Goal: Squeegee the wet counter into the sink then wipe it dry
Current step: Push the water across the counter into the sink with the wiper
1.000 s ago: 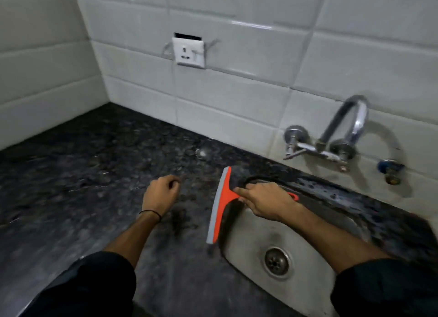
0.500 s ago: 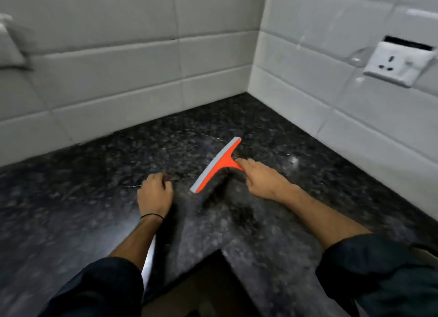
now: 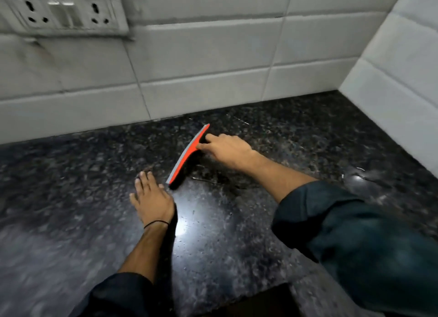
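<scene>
Orange squeegee (image 3: 187,154) gripped, right hand (image 3: 228,150), counter (image 3: 237,222)

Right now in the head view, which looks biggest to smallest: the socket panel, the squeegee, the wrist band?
1. Socket panel, though cropped at the frame edge.
2. Squeegee.
3. Wrist band, plainly smallest.

Squeegee (image 3: 188,154) on counter (image 3: 237,233), mid, w/ right hand (image 3: 228,150) gripping it from right. Left hand (image 3: 151,200) flat on counter just in front-left. Socket panel (image 3: 64,11) on wall (image 3: 201,56) behind, upper left.
</scene>
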